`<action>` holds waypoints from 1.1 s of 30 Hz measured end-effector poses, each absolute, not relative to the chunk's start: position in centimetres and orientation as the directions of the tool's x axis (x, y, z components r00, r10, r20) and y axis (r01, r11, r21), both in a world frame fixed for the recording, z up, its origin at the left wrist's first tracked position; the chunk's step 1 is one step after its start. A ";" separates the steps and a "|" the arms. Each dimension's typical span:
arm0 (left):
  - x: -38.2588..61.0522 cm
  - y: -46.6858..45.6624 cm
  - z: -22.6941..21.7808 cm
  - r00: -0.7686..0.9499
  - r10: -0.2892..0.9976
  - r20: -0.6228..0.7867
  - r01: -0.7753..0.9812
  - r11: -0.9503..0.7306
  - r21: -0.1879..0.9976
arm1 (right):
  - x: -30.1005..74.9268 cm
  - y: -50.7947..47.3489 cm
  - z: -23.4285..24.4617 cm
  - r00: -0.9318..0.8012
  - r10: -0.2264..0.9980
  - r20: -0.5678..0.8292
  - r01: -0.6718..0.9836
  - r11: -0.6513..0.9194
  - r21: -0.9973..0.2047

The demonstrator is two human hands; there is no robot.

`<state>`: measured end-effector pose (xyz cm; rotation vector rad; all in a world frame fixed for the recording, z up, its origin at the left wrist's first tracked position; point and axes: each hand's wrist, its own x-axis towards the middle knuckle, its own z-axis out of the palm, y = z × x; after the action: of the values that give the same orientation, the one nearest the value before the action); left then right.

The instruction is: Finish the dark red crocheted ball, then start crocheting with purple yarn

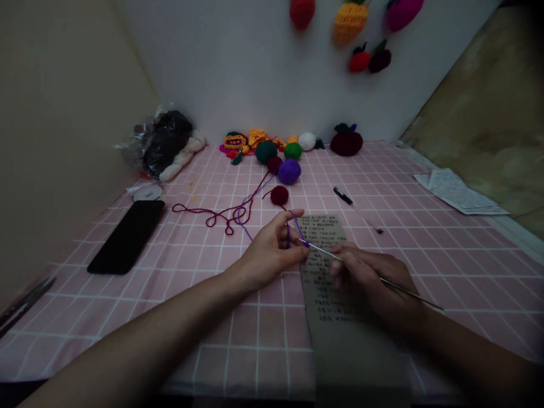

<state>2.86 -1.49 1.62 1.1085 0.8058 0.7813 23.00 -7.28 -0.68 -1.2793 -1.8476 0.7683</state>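
My left hand (276, 243) is closed, with purple yarn (300, 226) looped over its raised index finger and a small purple piece pinched at the thumb. In my right hand (374, 277) is a thin metal crochet hook (410, 292), gripped like a pen. Its tip meets the purple yarn beside my left thumb. A strand runs back toward the purple yarn ball (289, 171). Under both hands lies a long cardboard sheet (327, 334) covered with handwritten lines; my right hand hides part of it.
A dark red ball (279, 195) and loose dark red yarn (216, 215) lie beyond my hands. To the left are a black phone (126, 237), scissors (28, 303) and bagged yarn (168, 141). A pen (342, 195) and papers (459, 190) are at right.
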 end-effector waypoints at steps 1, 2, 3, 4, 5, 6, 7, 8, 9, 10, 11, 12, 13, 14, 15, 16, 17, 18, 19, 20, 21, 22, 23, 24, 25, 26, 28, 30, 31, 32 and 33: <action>2.9 -1.5 1.7 0.482 0.861 -0.160 -0.127 0.249 0.960 | 23.0 -7.3 -0.8 -0.210 0.945 0.250 0.483 0.323 -0.814; 2.9 -1.5 1.7 0.475 0.866 -0.158 -0.121 0.242 0.963 | 23.0 -7.4 -0.9 -0.197 0.944 0.266 0.470 0.328 -0.819; 2.9 -1.5 1.7 0.468 0.870 -0.153 -0.117 0.233 0.965 | 22.9 -7.4 -0.9 -0.186 0.941 0.283 0.456 0.337 -0.824; 2.9 -1.5 1.7 0.464 0.873 -0.147 -0.114 0.223 0.968 | 22.9 -7.3 -1.0 -0.176 0.938 0.300 0.443 0.347 -0.827; 2.9 -1.5 1.6 0.460 0.877 -0.138 -0.113 0.212 0.971 | 22.8 -7.3 -1.0 -0.169 0.934 0.315 0.433 0.357 -0.828; 2.9 -1.4 1.5 0.457 0.880 -0.126 -0.115 0.199 0.973 | 22.7 -7.3 -1.1 -0.165 0.930 0.328 0.426 0.367 -0.827; 2.9 -1.4 1.5 0.455 0.883 -0.116 -0.116 0.188 0.975 | 22.7 -7.2 -1.0 -0.163 0.926 0.340 0.426 0.377 -0.822; 2.9 -1.3 1.3 0.455 0.884 -0.107 -0.116 0.178 0.977 | 22.7 -7.2 -1.0 -0.164 0.922 0.351 0.433 0.387 -0.814; 2.9 -1.2 1.2 0.455 0.885 -0.099 -0.116 0.169 0.979 | 22.6 -7.2 -1.0 -0.168 0.916 0.365 0.443 0.401 -0.802; 2.9 -1.1 1.2 0.456 0.885 -0.094 -0.116 0.163 0.980 | 22.6 -7.2 -0.9 -0.172 0.909 0.379 0.454 0.415 -0.788; 2.9 -1.1 1.1 0.454 0.887 -0.089 -0.116 0.158 0.981 | 22.6 -7.2 -0.8 -0.177 0.904 0.389 0.465 0.425 -0.776; 2.8 -1.1 1.0 0.450 0.889 -0.086 -0.118 0.154 0.981 | 22.6 -7.2 -0.8 -0.181 0.901 0.395 0.476 0.432 -0.766; 2.9 -1.1 1.0 0.447 0.890 -0.087 -0.118 0.156 0.981 | 22.7 -7.3 -0.7 -0.192 0.899 0.394 0.486 0.436 -0.758; 2.9 -1.1 1.0 0.445 0.890 -0.094 -0.119 0.162 0.980 | 22.7 -7.3 -0.7 -0.204 0.897 0.392 0.494 0.440 -0.750; 2.9 -1.1 1.1 0.447 0.889 -0.104 -0.119 0.175 0.977 | 22.7 -7.4 -0.7 -0.218 0.896 0.388 0.503 0.443 -0.742; 2.9 -1.2 1.2 0.449 0.886 -0.116 -0.120 0.189 0.975 | 22.7 -7.4 -0.7 -0.231 0.894 0.384 0.509 0.447 -0.736; 2.9 -1.3 1.2 0.451 0.883 -0.126 -0.122 0.201 0.972 | 22.7 -7.4 -0.7 -0.239 0.892 0.382 0.510 0.451 -0.733; 3.0 -1.3 1.3 0.452 0.882 -0.133 -0.124 0.209 0.970 | 22.7 -7.4 -0.7 -0.239 0.892 0.383 0.506 0.451 -0.735; 3.0 -1.4 1.3 0.449 0.884 -0.132 -0.131 0.211 0.969 | 22.7 -7.4 -0.7 -0.232 0.894 0.383 0.499 0.447 -0.742; 3.0 -1.4 1.4 0.443 0.888 -0.125 -0.139 0.206 0.969 | 22.7 -7.4 -0.7 -0.220 0.897 0.383 0.491 0.441 -0.751; 3.0 -1.5 1.3 0.438 0.892 -0.113 -0.147 0.195 0.970 | 22.7 -7.4 -0.7 -0.210 0.899 0.384 0.482 0.437 -0.759; 3.1 -1.4 1.3 0.431 0.897 -0.097 -0.155 0.180 0.971 | 22.6 -7.4 -0.7 -0.200 0.897 0.395 0.474 0.441 -0.762; 3.1 -1.4 1.2 0.429 0.900 -0.082 -0.160 0.165 0.973 | 22.6 -7.3 -0.7 -0.193 0.893 0.406 0.470 0.447 -0.761; 3.1 -1.4 1.1 0.425 0.903 -0.068 -0.163 0.150 0.975 | 22.6 -7.3 -0.7 -0.189 0.888 0.419 0.468 0.457 -0.757; 3.1 -1.3 1.0 0.419 0.906 -0.057 -0.166 0.138 0.976 | 22.6 -7.3 -0.7 -0.184 0.883 0.431 0.468 0.465 -0.752; 3.2 -1.3 0.8 0.413 0.910 -0.049 -0.168 0.129 0.977 | 22.6 -7.2 -0.7 -0.181 0.880 0.439 0.469 0.469 -0.748; 3.2 -1.3 0.7 0.401 0.915 -0.043 -0.173 0.122 0.977 | 22.7 -7.2 -0.8 -0.172 0.883 0.437 0.474 0.463 -0.749; 3.2 -1.4 0.7 0.395 0.918 -0.040 -0.173 0.117 0.978 | 22.7 -7.2 -0.8 -0.161 0.889 0.428 0.482 0.450 -0.752; 3.2 -1.4 0.8 0.395 0.918 -0.040 -0.168 0.115 0.979 | 22.7 -7.2 -0.8 -0.157 0.893 0.422 0.486 0.442 -0.754; 3.2 -1.5 0.8 0.394 0.918 -0.041 -0.162 0.113 0.980 | 22.7 -7.2 -0.8 -0.152 0.896 0.417 0.488 0.435 -0.756; 3.2 -1.5 0.9 0.392 0.919 -0.041 -0.158 0.111 0.981 | 22.7 -7.2 -0.8 -0.150 0.898 0.413 0.488 0.430 -0.759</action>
<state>3.19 -1.50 0.92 1.1870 0.8276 0.9402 22.67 -7.24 -0.79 -1.1929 -1.7916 0.5771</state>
